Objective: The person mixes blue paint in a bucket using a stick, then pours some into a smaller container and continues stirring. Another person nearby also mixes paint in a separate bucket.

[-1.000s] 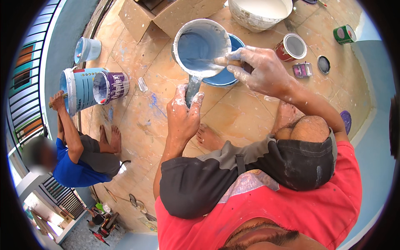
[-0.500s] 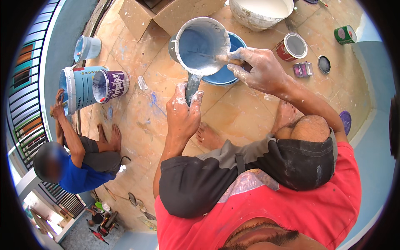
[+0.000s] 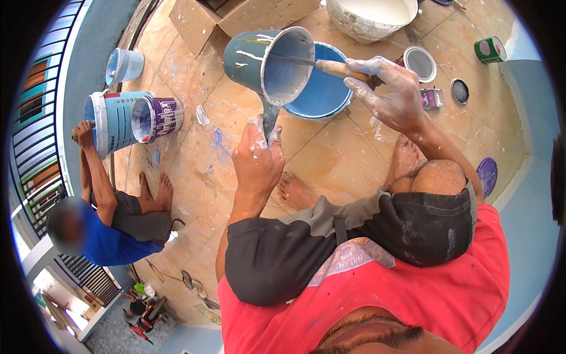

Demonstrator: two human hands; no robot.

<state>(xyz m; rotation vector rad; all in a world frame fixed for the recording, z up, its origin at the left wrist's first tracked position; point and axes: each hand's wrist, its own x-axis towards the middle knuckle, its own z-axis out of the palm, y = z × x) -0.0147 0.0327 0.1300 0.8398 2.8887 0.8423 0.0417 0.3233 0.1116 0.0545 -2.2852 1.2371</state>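
My left hand point(image 3: 257, 156) is closed round the handle of a dark grey-green plastic dipper point(image 3: 244, 59) streaked with white drips. The dipper tilts with its mouth to the right, showing bluish paint inside, beside and partly over a round blue tub point(image 3: 324, 97). My right hand point(image 3: 389, 94) grips the wooden handle of a thin metal tool point(image 3: 339, 69), whose blade reaches into the dipper's mouth. Both hands are spotted with white paint.
Cardboard box point(image 3: 194, 26) and white basin point(image 3: 371, 15) behind; tin point(image 3: 421, 65), green can point(image 3: 489, 52), lid point(image 3: 460, 91) right. Blue bucket point(image 3: 121, 135), purple bucket point(image 3: 165, 118), small pail point(image 3: 132, 68) left, where a person in blue point(image 3: 112, 242) squats. Wall point(image 3: 525, 224) at right.
The dipper has tipped rightward from nearly upright, exposing its drip-streaked side and more of the blue tub. My right hand and tool shifted slightly right. The other person's hands and head moved.
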